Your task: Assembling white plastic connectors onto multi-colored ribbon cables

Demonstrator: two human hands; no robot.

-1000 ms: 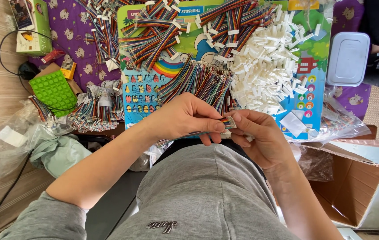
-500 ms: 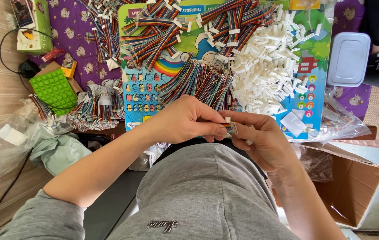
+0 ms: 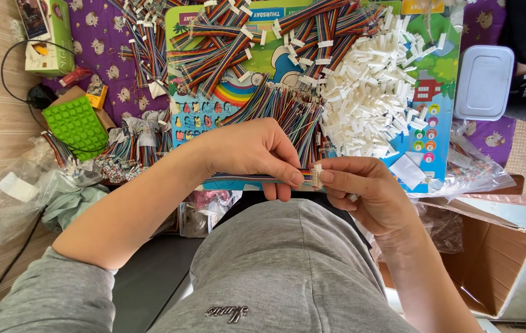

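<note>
Rainbow ribbon cable (image 3: 247, 179) is lying pinched in the left hand (image 3: 256, 151), while the right hand (image 3: 367, 191) is gripping its white connector (image 3: 317, 176) above the heap of white connectors (image 3: 367, 105).

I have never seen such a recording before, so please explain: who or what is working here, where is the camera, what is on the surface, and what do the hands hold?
No machine is here: a person works with two bare hands. The camera sits on the person's head and looks down, so you see arms and a grey shirt below. The left hand pinches a flat rainbow ribbon cable. The right hand holds a small white connector at the cable's end. Ahead lies a colourful board bearing a pile of white connectors and bundles of coloured cables. A green bumpy toy lies to the left, a cardboard box to the right.
</note>
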